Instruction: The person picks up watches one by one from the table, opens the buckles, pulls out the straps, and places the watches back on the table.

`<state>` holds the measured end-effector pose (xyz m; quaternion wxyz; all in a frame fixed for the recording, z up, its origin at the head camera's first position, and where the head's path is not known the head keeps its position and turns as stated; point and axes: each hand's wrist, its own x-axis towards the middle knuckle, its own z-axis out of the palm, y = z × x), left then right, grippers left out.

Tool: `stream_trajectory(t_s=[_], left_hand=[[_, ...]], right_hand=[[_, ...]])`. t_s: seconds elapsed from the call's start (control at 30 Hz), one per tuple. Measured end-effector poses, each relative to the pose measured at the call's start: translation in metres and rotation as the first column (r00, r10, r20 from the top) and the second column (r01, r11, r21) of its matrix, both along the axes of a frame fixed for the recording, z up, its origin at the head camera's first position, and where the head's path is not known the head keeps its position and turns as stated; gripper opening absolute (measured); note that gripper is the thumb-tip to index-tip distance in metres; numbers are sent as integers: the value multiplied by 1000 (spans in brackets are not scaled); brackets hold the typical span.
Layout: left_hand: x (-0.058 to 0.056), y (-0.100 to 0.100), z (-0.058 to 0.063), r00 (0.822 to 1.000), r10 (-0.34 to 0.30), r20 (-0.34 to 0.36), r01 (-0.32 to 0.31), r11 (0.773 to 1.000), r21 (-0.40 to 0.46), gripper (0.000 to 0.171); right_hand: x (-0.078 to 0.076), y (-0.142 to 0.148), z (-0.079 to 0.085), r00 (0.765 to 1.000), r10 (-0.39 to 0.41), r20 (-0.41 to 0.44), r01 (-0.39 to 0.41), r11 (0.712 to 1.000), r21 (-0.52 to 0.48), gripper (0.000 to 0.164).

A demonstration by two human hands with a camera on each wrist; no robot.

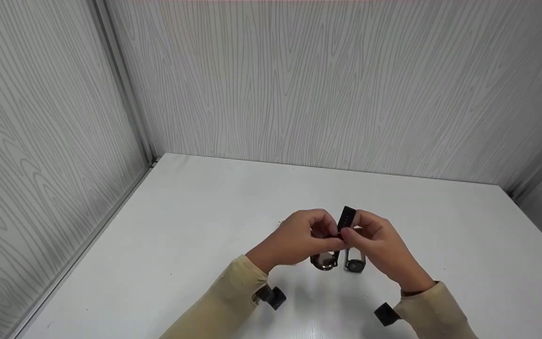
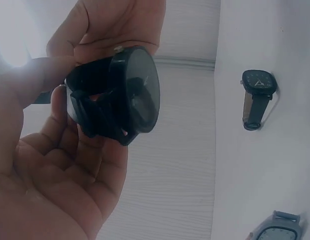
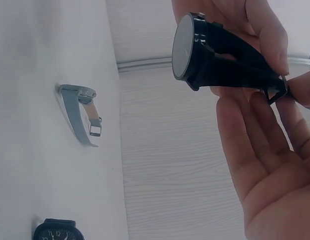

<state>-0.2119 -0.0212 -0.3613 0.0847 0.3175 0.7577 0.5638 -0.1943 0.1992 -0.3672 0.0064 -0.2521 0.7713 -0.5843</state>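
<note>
Left hand [image 1: 299, 240] and right hand [image 1: 380, 242], fingers [image 1: 354, 237] clamped on black watch strap [image 1: 346, 218]; round watch face [image 1: 324, 260] hangs below, nearer left hand; strap end points up between

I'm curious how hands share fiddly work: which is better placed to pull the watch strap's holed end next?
Probably the right hand: in the head view, its thumb and index finger border the black strap end, while the left hand's fingertips sit lower.

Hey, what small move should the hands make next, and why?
Perhaps gently tug the black strap at its buckle to seat it: the left hand and right hand both pinch there, the strap's end juts up between them, and whether it's fastened is unclear.
</note>
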Motion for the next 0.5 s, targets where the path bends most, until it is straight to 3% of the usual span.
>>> stream_trajectory(t_s=[0.27,0.5], left_hand=[[-1,-3,3,993,-106,57,100,990,100,17],[-1,-3,4,998,-57,29,54,995,79,20]], right_hand=[[2,2,1,995,97,-23,-99,989,-110,9],[1,1,0,997,73,-34,-75,994,-79,10]])
